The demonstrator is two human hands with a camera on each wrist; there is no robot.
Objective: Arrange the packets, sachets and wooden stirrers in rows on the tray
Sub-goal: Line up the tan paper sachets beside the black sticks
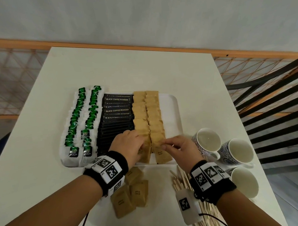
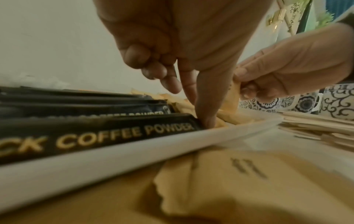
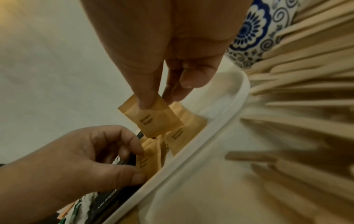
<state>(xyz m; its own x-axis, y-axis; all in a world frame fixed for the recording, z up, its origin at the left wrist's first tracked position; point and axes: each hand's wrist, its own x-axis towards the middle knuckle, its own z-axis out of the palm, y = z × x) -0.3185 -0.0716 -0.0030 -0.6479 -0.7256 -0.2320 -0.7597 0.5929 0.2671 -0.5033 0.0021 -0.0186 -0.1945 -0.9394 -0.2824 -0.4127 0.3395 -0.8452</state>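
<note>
White rectangular table (image 1: pixel 107 71); pale wall behind. Black sachets (image 1: pixel 117 110) read "BLACK COFFEE POWDER". Right hand (image 1: pixel 180 150) pinches a brown paper packet (image 3: pixel 151 118); left hand (image 1: pixel 129 145), fingers curled, touches the brown packet row (image 1: pixel 141 113).

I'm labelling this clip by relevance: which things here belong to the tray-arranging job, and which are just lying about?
Part of the job:
white tray
green tea bags
black coffee sachets
brown sachets
loose brown sachets
wooden stirrers
brown sachet pinched by right hand

Just lying about:
three patterned cups
black chair

Both hands meet over the brown sachets (image 1: pixel 147 116) on the tray (image 1: pixel 172 111) — left hand (image 1: pixel 127 145), right hand (image 1: pixel 180 149).
</note>
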